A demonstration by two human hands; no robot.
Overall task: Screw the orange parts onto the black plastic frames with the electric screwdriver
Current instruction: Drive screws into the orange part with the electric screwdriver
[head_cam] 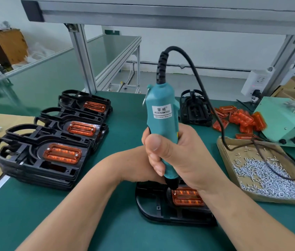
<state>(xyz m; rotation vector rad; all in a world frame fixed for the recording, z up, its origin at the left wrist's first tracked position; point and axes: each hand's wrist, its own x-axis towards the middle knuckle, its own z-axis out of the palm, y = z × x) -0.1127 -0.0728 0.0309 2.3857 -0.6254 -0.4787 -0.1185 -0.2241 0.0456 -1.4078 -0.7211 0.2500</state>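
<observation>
My right hand [175, 153] grips the teal electric screwdriver [161, 113] upright, its black tip down at the left end of an orange part [187, 197]. That part sits in a black plastic frame [154, 209] lying on the green mat in front of me. My left hand [137, 165] reaches in behind the right hand and is mostly hidden; its fingers cannot be seen. The screwdriver's black cord [193, 69] arches up and right.
Three stacks of black frames with orange parts fitted [52, 151] stand at left. A bare black frame [195, 109] and a pile of loose orange parts [242, 118] lie at back right. A cardboard tray of screws [269, 171] and a green power box [287, 122] sit right.
</observation>
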